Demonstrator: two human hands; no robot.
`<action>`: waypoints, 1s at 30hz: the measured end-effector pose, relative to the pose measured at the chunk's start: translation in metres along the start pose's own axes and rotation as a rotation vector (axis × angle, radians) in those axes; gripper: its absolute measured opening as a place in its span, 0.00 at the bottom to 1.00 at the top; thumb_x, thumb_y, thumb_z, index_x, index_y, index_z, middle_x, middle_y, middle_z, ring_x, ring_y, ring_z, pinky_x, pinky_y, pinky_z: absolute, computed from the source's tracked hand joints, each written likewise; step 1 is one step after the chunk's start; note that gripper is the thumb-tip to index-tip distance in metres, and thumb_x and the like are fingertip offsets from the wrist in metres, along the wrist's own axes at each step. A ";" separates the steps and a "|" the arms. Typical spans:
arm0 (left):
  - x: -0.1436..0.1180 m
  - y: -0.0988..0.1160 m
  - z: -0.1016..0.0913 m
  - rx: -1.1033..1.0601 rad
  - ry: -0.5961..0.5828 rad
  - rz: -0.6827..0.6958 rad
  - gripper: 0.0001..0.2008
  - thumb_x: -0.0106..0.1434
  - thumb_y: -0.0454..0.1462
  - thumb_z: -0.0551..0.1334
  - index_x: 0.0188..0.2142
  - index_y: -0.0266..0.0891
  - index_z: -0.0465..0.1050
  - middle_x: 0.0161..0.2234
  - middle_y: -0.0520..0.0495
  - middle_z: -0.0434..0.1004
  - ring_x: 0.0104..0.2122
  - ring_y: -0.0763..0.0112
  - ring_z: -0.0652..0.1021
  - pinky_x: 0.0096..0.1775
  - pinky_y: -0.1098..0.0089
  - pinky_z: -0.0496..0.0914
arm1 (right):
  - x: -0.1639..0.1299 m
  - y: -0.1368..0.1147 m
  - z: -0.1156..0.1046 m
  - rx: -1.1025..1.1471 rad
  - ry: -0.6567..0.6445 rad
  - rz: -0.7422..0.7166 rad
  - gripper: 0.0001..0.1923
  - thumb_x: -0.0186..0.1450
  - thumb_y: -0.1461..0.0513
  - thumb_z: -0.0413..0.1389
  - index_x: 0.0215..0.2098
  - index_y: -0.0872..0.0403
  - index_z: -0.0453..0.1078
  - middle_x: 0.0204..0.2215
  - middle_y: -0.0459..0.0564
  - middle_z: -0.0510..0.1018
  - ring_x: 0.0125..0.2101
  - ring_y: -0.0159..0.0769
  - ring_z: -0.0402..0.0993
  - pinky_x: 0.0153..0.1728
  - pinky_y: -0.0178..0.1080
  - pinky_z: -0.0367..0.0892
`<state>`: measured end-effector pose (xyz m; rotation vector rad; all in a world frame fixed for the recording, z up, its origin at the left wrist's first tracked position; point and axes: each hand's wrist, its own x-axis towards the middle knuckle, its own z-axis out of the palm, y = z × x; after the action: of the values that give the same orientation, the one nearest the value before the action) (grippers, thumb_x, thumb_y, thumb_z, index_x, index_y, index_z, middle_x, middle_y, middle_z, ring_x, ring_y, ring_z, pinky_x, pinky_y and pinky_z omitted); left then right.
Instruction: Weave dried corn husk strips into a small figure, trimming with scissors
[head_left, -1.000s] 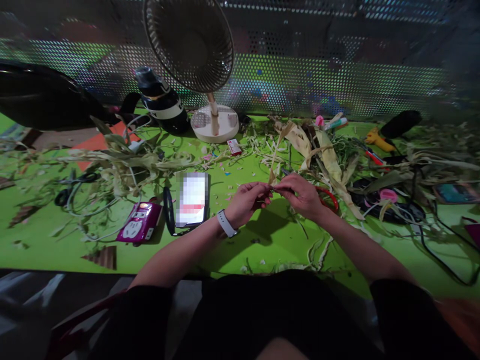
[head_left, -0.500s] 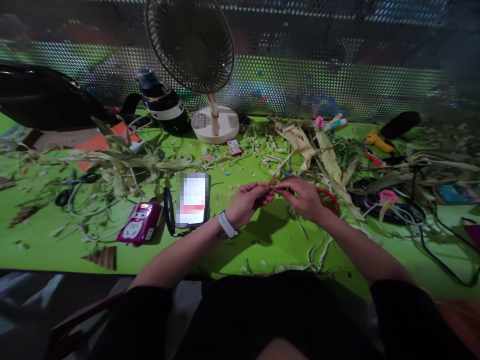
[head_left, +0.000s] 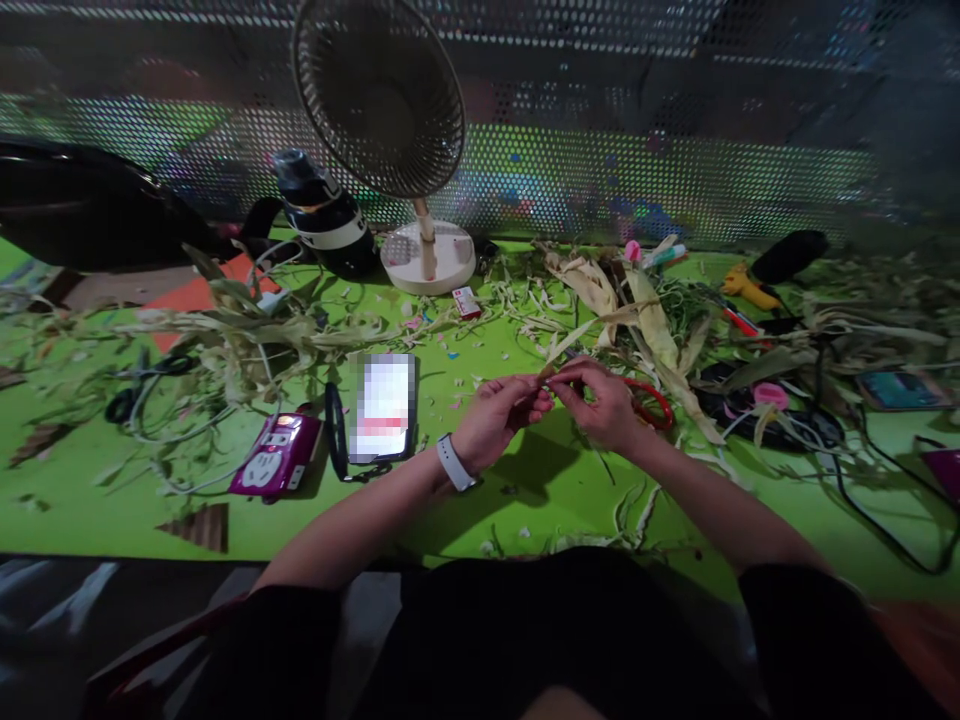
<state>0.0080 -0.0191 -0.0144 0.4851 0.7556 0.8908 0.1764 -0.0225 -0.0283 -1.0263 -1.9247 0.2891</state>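
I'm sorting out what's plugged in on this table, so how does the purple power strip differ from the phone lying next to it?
The purple power strip is magenta with white sockets on top, while the phone is dark-edged with a bright lit screen. The power strip has a pale cable running off to its left; no cable shows at the phone. The power strip looks thick and boxy, the phone thin. Both lie flat on the green table, left of the left hand.

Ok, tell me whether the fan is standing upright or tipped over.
Upright: the fan stands on its round base, head raised on the stem.

One fan (head_left: 379, 95), one phone (head_left: 385, 405) — two hands (head_left: 499, 418)
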 end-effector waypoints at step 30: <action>0.000 0.001 -0.004 0.179 0.013 0.112 0.12 0.47 0.38 0.68 0.29 0.35 0.71 0.24 0.51 0.77 0.21 0.78 0.76 0.22 0.79 0.64 | -0.006 -0.001 0.005 0.219 -0.052 0.153 0.19 0.67 0.61 0.51 0.56 0.51 0.59 0.31 0.46 0.72 0.29 0.31 0.71 0.29 0.34 0.69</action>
<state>0.0049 -0.0185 -0.0162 0.6857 0.8311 0.9348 0.1731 -0.0267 -0.0341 -1.0276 -1.8165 0.6055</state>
